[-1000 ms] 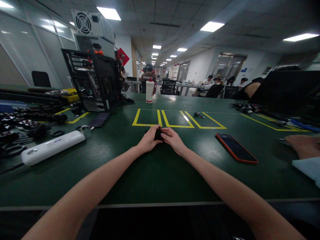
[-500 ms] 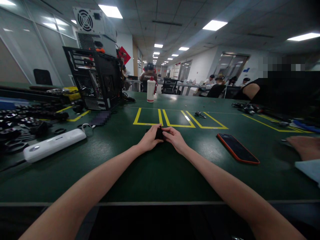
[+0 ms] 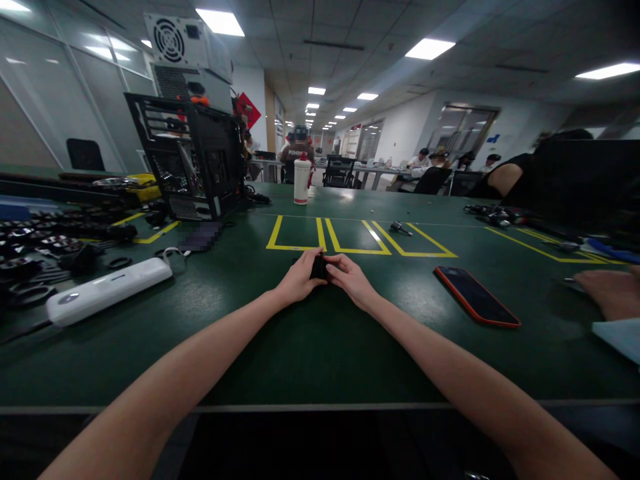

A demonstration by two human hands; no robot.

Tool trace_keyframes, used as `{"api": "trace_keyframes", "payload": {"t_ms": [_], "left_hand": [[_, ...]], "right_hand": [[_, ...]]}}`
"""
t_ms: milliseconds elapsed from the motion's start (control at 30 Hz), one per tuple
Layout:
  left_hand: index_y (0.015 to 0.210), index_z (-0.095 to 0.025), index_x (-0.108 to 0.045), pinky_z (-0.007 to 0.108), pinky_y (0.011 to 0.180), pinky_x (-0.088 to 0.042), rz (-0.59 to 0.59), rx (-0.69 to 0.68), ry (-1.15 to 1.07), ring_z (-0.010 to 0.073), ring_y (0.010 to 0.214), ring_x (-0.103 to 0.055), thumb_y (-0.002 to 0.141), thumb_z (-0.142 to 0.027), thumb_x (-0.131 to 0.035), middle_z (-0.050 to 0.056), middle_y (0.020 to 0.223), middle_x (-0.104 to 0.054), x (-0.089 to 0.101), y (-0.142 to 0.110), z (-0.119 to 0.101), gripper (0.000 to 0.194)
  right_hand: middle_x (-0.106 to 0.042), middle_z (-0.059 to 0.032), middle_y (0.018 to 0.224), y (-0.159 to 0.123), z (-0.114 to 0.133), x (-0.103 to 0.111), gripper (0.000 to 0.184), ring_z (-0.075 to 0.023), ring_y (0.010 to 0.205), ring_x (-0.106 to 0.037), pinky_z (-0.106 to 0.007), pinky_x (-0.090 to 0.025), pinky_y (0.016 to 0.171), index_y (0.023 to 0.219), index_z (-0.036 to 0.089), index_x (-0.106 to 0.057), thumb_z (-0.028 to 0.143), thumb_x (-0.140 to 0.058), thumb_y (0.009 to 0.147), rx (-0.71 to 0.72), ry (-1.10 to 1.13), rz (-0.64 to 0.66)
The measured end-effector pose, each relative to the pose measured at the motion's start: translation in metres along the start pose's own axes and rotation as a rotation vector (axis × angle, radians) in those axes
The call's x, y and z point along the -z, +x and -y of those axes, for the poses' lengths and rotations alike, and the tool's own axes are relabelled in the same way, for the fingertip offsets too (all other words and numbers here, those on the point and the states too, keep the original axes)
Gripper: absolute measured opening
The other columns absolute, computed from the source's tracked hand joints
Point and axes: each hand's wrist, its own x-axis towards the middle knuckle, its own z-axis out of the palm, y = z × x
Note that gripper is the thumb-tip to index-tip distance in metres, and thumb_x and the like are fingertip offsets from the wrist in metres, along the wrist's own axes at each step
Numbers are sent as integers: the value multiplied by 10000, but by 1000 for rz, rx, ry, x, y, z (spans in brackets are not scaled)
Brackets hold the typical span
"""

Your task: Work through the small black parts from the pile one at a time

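At twelve o'clock over the green surface (image 3: 320, 353), your left hand (image 3: 297, 280) grips a small black piece (image 3: 318, 268) and your right hand (image 3: 353, 283) pinches its edge, so it's not set down, though how finished it is you can't tell.

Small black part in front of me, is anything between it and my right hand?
Nothing visible is in the way. Your right hand has its fingertips beside the black part, and your left hand holds it from the other side.
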Motion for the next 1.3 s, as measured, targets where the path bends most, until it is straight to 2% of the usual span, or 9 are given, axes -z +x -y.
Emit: {"api": "trace_keyframes", "payload": {"t_ms": [167, 267, 433, 567, 767, 900, 967, 1100, 1300], "left_hand": [[1245, -175, -257, 407, 981, -326, -1, 5, 6, 243, 1159, -384, 668, -168, -637, 106, 1223, -405, -2, 1, 2, 691], [1240, -177, -264, 413, 985, -321, -9, -3, 8, 244, 1155, -387, 664, -172, -642, 103, 1219, -407, -3, 1, 4, 689], [1238, -181, -268, 416, 984, -322, -13, -19, 1, 246, 1164, -377, 669, -177, -637, 103, 1225, -403, -3, 1, 4, 678], [1240, -184, -266, 417, 983, -321, -9, -20, -3, 243, 1167, -376, 673, -178, -634, 104, 1234, -398, -2, 0, 4, 676], [1245, -184, -264, 414, 975, -328, -11, -6, -11, 241, 1160, -383, 670, -179, -637, 108, 1231, -399, -3, 1, 5, 686], [1248, -187, -263, 414, 972, -331, -14, -14, -20, 242, 1157, -386, 666, -179, -640, 108, 1230, -400, -2, 0, 4, 694], [1248, -186, -265, 418, 972, -330, -15, -14, -22, 244, 1159, -384, 666, -180, -639, 111, 1234, -397, -2, 0, 4, 692], [1246, -187, -268, 425, 970, -329, -17, -10, -23, 248, 1158, -386, 669, -179, -633, 109, 1230, -401, -3, 1, 5, 683], [1246, -176, -272, 420, 975, -325, -12, -5, -26, 250, 1160, -383, 662, -181, -638, 115, 1233, -399, -4, 1, 7, 689]], "right_hand": [[-554, -19, 1032, 8, -4, 2, 292, -165, 948, -522, -342, -441, 802, 953, 249, -543, 300, -617, 675, -55, 55, -53], [-556, -25, 1041, 9, -3, 2, 307, -162, 958, -521, -341, -422, 839, 968, 233, -553, 287, -618, 673, -88, 88, -24], [-553, -13, 1047, 2, 1, 2, 292, -163, 985, -515, -339, -407, 869, 942, 240, -558, 237, -633, 659, -23, 45, 31], [-550, -11, 1025, 2, -1, 3, 231, -169, 976, -521, -357, -423, 853, 920, 243, -556, 274, -601, 696, 2, 28, 25], [-526, -26, 1111, 8, -6, 5, 355, -186, 1028, -502, -375, -417, 874, 1040, 265, -525, 278, -606, 695, -73, 57, 4], [-543, -24, 1105, 4, -2, 4, 341, -173, 1035, -501, -361, -378, 924, 1002, 239, -549, 241, -627, 671, -11, 47, 58], [-550, -16, 1090, 1, 0, 3, 316, -165, 1027, -505, -355, -381, 917, 969, 242, -554, 235, -632, 663, 13, 43, 62], [-556, -14, 1038, 2, 0, 2, 235, -163, 955, -529, -363, -427, 836, 930, 251, -563, 290, -593, 701, -24, 32, 18], [-549, -20, 1044, 8, -5, 5, 304, -160, 973, -520, -341, -424, 847, 991, 251, -552, 272, -606, 692, -84, 91, 20]]}}
